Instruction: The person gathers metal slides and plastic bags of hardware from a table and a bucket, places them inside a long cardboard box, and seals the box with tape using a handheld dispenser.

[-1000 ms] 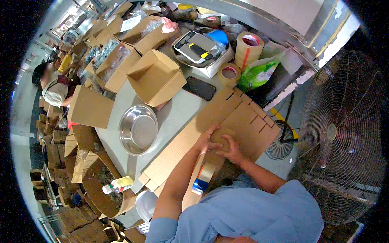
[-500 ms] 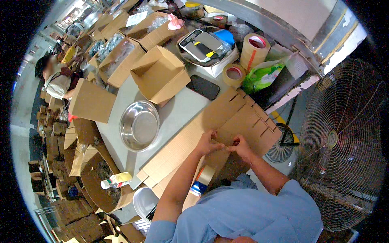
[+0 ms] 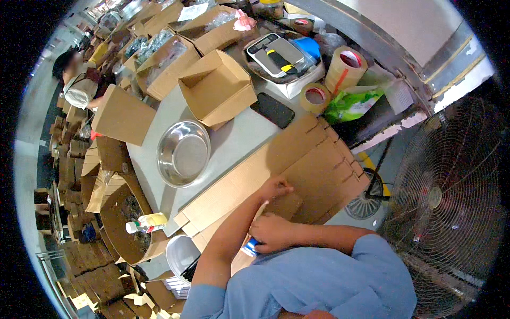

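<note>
A flat sheet of slotted brown cardboard lies along the table's near side. My left hand is closed over it, fingers pinched together; whatever is between them is too small to make out. Nearer to my body, my right hand is wrapped round a tape dispenser, mostly covered by the hand, with a blue part showing beneath the fingers. My left forearm crosses in front of a narrower cardboard strip.
A steel bowl, an open carton and a phone stand on the table. Behind are tape rolls and a scale with a cutter on it. A large fan is at right; a person is far left.
My right hand has left the cardboard beside my left hand and moved down-left onto the tape dispenser. My left hand has stayed near its place, and the view has shifted slightly.
</note>
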Demonstrator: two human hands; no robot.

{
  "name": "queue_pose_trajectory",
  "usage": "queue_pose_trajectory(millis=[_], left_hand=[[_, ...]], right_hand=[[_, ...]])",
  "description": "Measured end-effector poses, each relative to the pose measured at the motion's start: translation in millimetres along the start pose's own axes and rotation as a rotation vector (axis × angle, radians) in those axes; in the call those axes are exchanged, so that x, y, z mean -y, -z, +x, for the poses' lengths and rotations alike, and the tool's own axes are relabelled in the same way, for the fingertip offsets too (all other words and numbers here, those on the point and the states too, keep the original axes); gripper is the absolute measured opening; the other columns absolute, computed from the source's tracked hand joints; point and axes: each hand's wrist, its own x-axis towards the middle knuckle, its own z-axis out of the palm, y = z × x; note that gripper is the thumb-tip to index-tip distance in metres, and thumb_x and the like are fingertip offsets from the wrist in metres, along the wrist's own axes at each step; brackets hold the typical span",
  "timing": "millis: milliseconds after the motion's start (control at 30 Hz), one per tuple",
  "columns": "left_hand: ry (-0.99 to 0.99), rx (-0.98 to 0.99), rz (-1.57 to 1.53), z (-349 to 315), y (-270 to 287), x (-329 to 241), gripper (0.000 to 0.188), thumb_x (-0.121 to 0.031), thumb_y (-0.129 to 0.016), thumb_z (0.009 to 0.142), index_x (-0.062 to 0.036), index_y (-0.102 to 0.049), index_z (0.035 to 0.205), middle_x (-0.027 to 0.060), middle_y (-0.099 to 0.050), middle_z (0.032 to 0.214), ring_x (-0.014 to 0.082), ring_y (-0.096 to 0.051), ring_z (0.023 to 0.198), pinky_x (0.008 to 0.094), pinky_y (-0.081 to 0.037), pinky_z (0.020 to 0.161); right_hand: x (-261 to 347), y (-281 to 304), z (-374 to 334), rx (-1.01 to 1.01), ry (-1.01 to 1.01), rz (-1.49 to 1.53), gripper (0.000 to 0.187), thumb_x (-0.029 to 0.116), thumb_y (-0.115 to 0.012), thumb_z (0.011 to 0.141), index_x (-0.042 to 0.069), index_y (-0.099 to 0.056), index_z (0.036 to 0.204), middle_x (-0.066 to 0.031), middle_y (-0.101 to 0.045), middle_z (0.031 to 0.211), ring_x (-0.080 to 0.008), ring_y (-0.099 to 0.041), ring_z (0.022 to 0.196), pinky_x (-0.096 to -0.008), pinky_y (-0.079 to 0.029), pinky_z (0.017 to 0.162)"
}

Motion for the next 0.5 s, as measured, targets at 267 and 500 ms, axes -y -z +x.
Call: queue_pose_trajectory(millis=[267, 500], left_hand=[[-0.235, -0.048, -0.137, -31.2, -12.9, -1.1, 0.029, -0.031, -0.055, 0.089, -0.0023, -0.06, 0.091, 0.0115, -0.06, 0.085, 0.0192, -0.053, 0.08, 0.0342, -0.043, 0.073], [0.091, -0.041, 0.028, -33.6, -4.8, -37.3, 0.036, -0.036, -0.05, 0.091, -0.0011, -0.058, 0.095, 0.0123, -0.058, 0.083, 0.023, -0.054, 0.077, 0.0371, -0.043, 0.07]], right_hand=[[-68.8, 105.2, -45.0, 0.057, -0.169, 0.231, 0.043, 0.043, -0.064, 0.066, 0.003, -0.067, 0.082, -0.0158, -0.063, 0.075, -0.0298, -0.06, 0.072, -0.0384, -0.045, 0.065], [-151.5, 180.6, -82.7, 0.014, -0.23, -0.009, 0.049, 0.05, -0.067, 0.064, 0.004, -0.068, 0.081, -0.0171, -0.063, 0.078, -0.0303, -0.06, 0.072, -0.04, -0.044, 0.069]])
